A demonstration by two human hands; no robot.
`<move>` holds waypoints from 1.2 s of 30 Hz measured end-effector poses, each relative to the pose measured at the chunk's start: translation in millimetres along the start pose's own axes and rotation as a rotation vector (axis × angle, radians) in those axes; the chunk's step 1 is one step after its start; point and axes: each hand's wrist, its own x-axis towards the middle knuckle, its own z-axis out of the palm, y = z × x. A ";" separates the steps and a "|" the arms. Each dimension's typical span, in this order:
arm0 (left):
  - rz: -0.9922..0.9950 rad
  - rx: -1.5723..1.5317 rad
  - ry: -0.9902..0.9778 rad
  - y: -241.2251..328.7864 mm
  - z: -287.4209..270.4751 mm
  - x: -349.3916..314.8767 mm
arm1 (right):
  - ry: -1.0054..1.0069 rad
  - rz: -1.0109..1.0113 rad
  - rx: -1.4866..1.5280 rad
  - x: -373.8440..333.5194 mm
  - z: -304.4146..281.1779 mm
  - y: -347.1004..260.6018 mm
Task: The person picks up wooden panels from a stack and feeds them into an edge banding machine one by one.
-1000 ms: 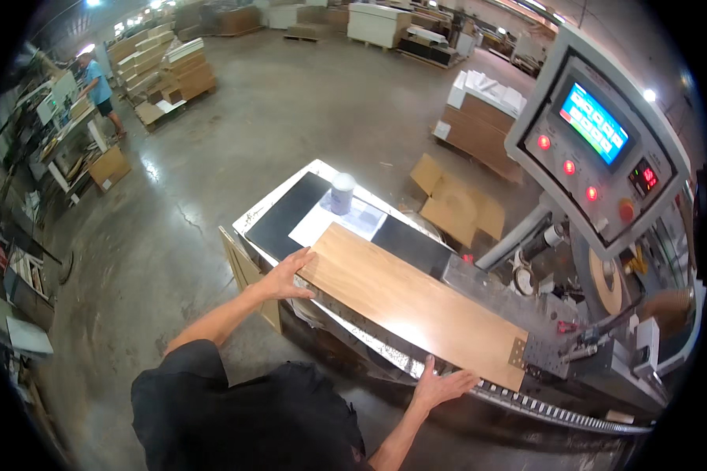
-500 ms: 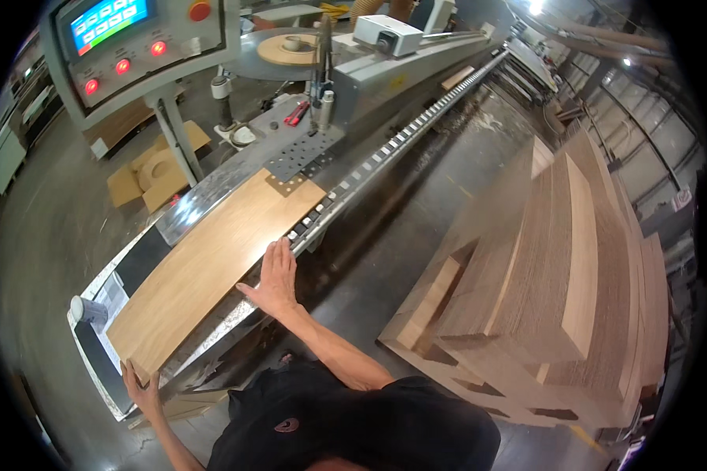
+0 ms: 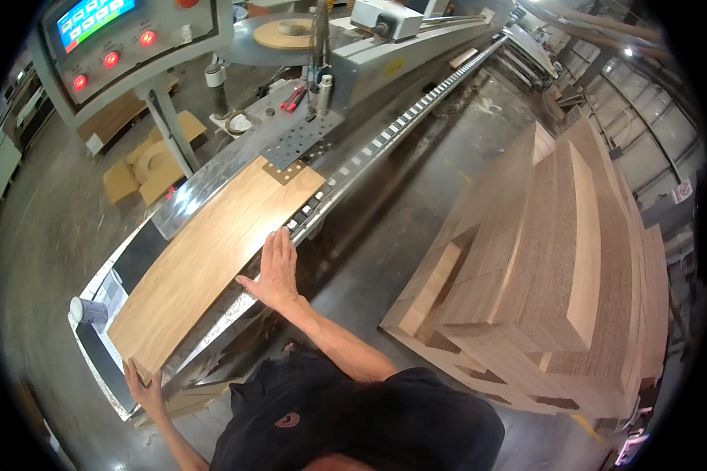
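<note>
A long light-brown wood-grain board [image 3: 212,259] lies flat on the bed of a machine, its far end just short of a perforated dark metal plate [image 3: 294,145]. My left hand [image 3: 144,392] touches the board's near end, thumb and fingers apart around the corner. Along the board's right edge rests my right hand [image 3: 276,275], its fingers stretched forward and the thumb spread toward the board. Past my right fingertips runs a chain track [image 3: 385,140] of pale pads. Neither hand is closed.
A control panel [image 3: 133,55] with lit red buttons stands at the upper left. Stacked brown boards [image 3: 518,290] fill the right side. A grey cup-like container [image 3: 94,312] sits left of the board. A red tool [image 3: 294,100] lies on the machine, below an edge-band roll [image 3: 284,34].
The view has shifted slightly, so the panel sits higher and further left. Both hands and the board keep nearly the same places on the machine.
</note>
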 end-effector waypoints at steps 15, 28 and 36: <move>-0.003 0.012 -0.004 10.3 2.0 1.4 | -0.014 0.017 0.013 0.4 -1.1 1.5; 0.067 0.149 -0.033 26.9 5.1 9.6 | -0.063 0.058 -0.007 8.8 -3.0 14.5; 0.087 0.314 -0.035 51.4 28.4 10.9 | 0.027 0.008 0.003 30.0 -19.7 37.9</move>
